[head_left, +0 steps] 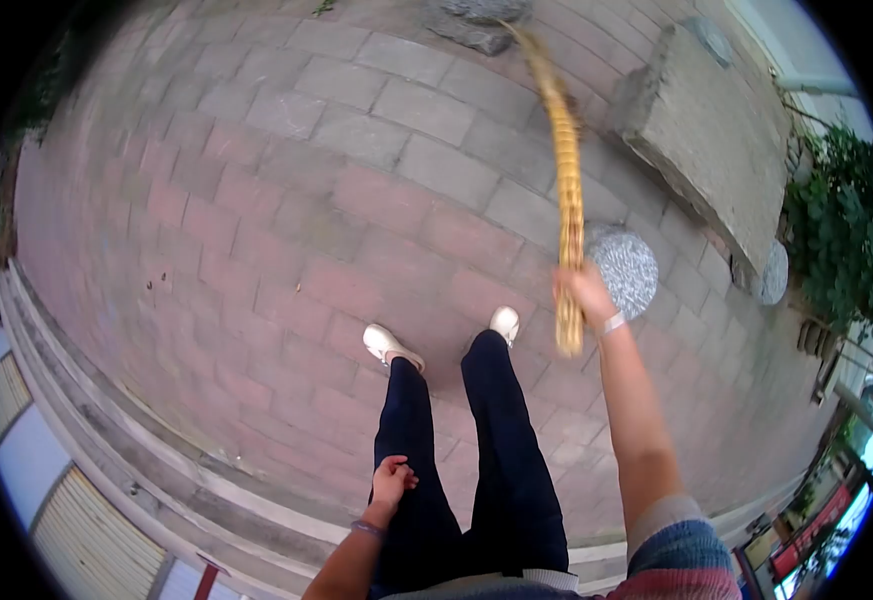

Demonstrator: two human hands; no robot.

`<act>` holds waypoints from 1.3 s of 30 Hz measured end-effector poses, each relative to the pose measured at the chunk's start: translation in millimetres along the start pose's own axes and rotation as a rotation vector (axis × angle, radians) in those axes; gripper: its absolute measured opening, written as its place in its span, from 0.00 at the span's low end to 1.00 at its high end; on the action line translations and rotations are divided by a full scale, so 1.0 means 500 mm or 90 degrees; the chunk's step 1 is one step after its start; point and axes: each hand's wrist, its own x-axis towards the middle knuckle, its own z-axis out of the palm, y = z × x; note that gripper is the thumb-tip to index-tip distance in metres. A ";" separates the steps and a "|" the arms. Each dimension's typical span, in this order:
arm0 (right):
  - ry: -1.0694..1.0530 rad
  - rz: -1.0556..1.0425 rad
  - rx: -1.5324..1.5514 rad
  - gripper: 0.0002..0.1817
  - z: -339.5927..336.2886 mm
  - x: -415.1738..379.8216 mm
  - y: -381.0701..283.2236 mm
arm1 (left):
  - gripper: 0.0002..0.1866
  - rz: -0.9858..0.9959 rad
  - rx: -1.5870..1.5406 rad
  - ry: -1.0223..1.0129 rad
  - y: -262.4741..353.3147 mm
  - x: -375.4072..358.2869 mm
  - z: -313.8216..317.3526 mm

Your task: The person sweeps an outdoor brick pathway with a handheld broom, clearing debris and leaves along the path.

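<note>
A yellow straw hand broom point(566, 170), bound with bands along its length, is gripped near its lower end by my right hand point(584, 288). Its far end narrows and curves up to the left, smeared by motion, overlapping the paving and reaching a grey rock at the top. My right arm is stretched forward, with a pale band at the wrist. In front of my dark trouser leg hangs my left hand point(393, 480), its fingers loosely curled and a little apart, with nothing seen in it.
A round speckled stone stool point(624, 270) stands just right of my right hand. Beyond it is a stone slab table point(711, 140), with another stool point(773, 272) and leafy bushes point(836, 220) behind. Grey rock point(471, 25) lies at the top. Steps point(156, 460) run along the lower left.
</note>
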 end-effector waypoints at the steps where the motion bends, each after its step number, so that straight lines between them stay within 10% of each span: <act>1: -0.018 -0.005 -0.048 0.10 0.016 0.084 -0.021 | 0.12 0.006 0.001 -0.001 -0.013 0.004 -0.005; 8: -0.158 -0.095 -0.136 0.12 0.472 0.158 0.077 | 0.12 0.061 -0.048 -0.004 -0.032 0.001 -0.028; 13: -0.412 0.132 0.071 0.15 0.499 0.011 -0.097 | 0.12 0.052 -0.097 -0.018 -0.024 0.012 -0.056; 22: -0.036 0.134 0.142 0.10 0.422 -0.246 0.057 | 0.11 0.039 -0.196 -0.053 -0.020 0.028 -0.110; 29: -0.121 0.354 0.382 0.05 0.766 -0.276 0.132 | 0.11 0.056 -0.289 -0.078 -0.021 0.031 -0.169; 33: -0.302 0.314 0.206 0.07 1.004 -0.288 0.120 | 0.12 0.114 -0.311 -0.090 -0.010 0.049 -0.206; 39: -0.418 0.152 0.083 0.11 1.023 -0.214 -0.097 | 0.12 0.161 -0.401 -0.079 0.115 0.066 -0.290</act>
